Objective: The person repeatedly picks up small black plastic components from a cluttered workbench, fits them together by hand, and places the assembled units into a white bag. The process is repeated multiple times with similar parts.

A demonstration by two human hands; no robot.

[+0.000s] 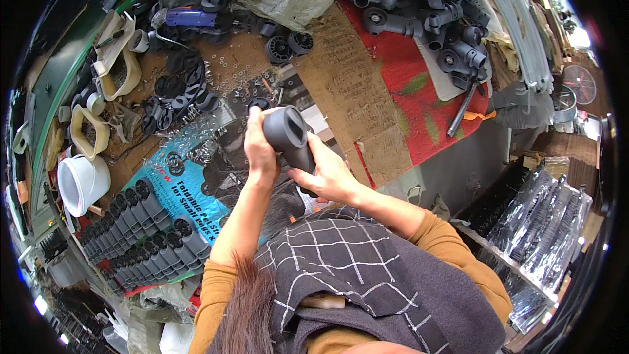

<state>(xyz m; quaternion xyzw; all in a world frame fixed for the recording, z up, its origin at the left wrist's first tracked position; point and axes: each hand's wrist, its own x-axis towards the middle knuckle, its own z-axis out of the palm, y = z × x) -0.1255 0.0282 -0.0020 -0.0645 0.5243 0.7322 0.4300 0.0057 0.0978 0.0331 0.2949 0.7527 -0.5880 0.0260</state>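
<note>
Between my hands is a dark grey plastic tubular fitting, its round, slotted head facing up and its stem slanting toward me. My left hand is closed along the left side of the head. Fingers of my right hand wrap the stem lower down, on the right. A small black wheel shows right by my left fingertips; whether they touch it I cannot tell. Beyond my hands, small washers and screws lie scattered over the table. The undersides of both hands are hidden.
Similar grey fittings are heaped at the far right on red cloth beside cardboard. Several more stand in rows at the near left. A white bucket and cut-open tubs line the left edge. Plastic-wrapped bundles sit at right.
</note>
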